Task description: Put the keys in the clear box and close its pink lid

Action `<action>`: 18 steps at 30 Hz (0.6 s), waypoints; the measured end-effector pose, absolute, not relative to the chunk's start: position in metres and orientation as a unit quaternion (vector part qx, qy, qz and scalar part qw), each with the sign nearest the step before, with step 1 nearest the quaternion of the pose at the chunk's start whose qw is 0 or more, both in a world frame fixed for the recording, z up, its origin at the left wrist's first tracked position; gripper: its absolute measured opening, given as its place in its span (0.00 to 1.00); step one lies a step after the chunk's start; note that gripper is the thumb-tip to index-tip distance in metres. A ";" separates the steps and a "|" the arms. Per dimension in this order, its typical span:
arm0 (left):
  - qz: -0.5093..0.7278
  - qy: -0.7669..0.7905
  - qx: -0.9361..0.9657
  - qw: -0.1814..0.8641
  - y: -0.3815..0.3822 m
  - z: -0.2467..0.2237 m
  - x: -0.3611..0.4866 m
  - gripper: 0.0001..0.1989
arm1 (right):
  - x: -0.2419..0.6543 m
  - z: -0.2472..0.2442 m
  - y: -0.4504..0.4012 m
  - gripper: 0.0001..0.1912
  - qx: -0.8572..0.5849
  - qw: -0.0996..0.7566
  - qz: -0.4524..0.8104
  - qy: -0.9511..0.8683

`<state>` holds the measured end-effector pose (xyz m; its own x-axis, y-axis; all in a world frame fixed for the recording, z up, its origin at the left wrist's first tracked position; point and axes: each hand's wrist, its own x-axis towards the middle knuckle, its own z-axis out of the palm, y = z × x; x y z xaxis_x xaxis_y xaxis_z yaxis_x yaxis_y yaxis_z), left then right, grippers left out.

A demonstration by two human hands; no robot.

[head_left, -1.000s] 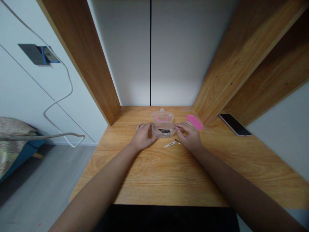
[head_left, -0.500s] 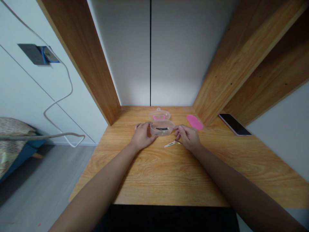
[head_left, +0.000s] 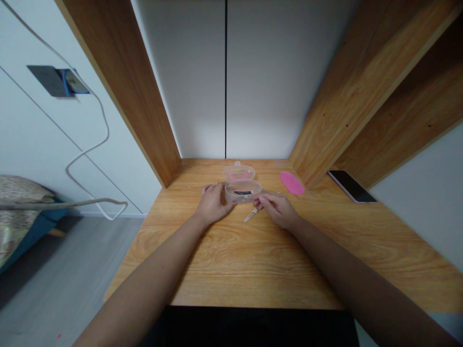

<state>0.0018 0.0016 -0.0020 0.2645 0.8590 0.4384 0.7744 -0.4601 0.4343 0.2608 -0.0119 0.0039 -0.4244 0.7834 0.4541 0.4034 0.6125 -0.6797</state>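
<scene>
My left hand (head_left: 214, 205) rests on the desk with its thumb side against a clear plastic box (head_left: 243, 191), and it does not visibly grip the box. The box's hinged lid (head_left: 238, 172) lies open behind it, with a pink part inside. A dark hair clip (head_left: 242, 193) lies in the box's base. My right hand (head_left: 277, 209) is just right of the box, its fingertips pinched on the upper end of a silver hair clip (head_left: 250, 216). That end is hidden under my fingers.
The wooden desk (head_left: 253, 270) sits between wooden side panels (head_left: 141, 115). A pink oval pad (head_left: 291, 183) lies at the far right of the box. A black phone (head_left: 350, 186) lies on the right. A cable (head_left: 104, 130) hangs on the left wall.
My right hand has moved left and closer to me. The silver hair clip has shifted left with it. The box and my left hand stay in place.
</scene>
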 end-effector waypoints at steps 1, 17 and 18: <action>0.318 0.517 0.792 0.066 0.002 -0.002 0.002 0.29 | 0.260 0.006 -0.012 0.17 -0.352 0.382 0.219 -0.826; 0.317 0.521 0.790 0.068 0.002 -0.001 0.002 0.29 | 0.258 0.006 -0.010 0.11 -0.293 0.287 0.136 -0.902; 0.317 0.520 0.790 0.069 0.002 -0.001 0.002 0.29 | 0.257 0.006 -0.011 0.10 -0.292 0.283 0.136 -0.903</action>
